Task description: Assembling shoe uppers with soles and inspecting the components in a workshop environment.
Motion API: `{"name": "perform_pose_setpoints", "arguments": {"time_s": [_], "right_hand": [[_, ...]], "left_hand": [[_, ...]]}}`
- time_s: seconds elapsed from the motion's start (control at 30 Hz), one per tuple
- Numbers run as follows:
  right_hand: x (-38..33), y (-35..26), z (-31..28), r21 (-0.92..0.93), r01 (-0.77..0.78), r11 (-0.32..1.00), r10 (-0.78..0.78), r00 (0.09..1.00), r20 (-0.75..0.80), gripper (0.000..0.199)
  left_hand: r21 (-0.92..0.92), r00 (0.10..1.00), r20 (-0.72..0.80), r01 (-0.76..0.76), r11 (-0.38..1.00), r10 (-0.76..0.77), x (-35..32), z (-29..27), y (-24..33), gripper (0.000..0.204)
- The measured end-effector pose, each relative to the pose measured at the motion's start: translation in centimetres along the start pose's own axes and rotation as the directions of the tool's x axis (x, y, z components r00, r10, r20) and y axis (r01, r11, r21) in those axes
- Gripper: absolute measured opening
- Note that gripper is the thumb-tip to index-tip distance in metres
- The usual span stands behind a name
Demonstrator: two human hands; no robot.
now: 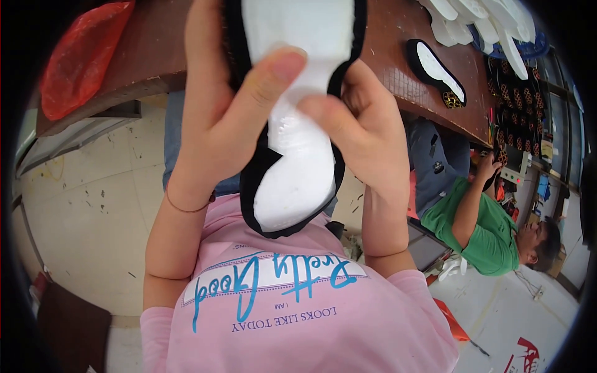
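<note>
The brown table [152,46] carries a red bag [84,59] at left, a black-edged sole [435,67] and heaped white pieces [488,25] at right.

The person's left grip [239,115] and right grip [364,121] supporting a white, black-edged sole-shaped piece [295,183], both thumbs over its white face, the right thumb blurred. On the brown table [155,43]: a red plastic bag [86,59], left; a similar piece [435,69], right. Far right: a green-shirted co-worker [482,227].
</note>
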State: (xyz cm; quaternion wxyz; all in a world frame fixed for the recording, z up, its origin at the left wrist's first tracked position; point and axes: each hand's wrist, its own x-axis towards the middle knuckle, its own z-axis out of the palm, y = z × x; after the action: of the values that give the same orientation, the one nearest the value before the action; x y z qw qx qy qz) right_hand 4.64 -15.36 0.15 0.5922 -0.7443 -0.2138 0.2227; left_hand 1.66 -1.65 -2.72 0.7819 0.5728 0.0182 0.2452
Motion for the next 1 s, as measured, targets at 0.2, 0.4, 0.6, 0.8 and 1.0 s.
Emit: {"name": "perform_pose_setpoints", "arguments": {"time_s": [0.2,0.4,0.6,0.8,1.0], "right_hand": [[-0.1,-0.8,0.6,0.514,-0.065,0.856,0.121,0.990,-0.076,0.040],[-0.4,0.2,0.0,0.236,-0.100,0.967,0.117,0.991,-0.058,0.045],[0.5,0.4,1.1,0.359,0.009,0.933,0.056,0.984,-0.170,0.054],[0.4,1.6,0.3,0.356,0.013,0.934,0.045,0.987,-0.155,0.062],[1.8,-0.7,0.9,0.457,0.182,0.871,-0.116,0.979,-0.168,0.072]], "left_hand": [[-0.084,0.999,0.004,-0.045,0.995,0.046,0.7,-0.1,-0.1,0.070],[0.125,0.963,0.212,-0.195,0.973,0.165,0.9,-0.8,0.2,0.065],[-0.123,0.881,0.275,-0.366,0.923,0.386,2.0,-0.9,-0.7,0.076],[0.301,0.849,0.300,-0.516,0.802,0.434,2.3,-1.9,0.3,0.074],[0.056,0.892,0.228,-0.412,0.909,0.390,1.1,-0.3,1.3,0.069]]}}
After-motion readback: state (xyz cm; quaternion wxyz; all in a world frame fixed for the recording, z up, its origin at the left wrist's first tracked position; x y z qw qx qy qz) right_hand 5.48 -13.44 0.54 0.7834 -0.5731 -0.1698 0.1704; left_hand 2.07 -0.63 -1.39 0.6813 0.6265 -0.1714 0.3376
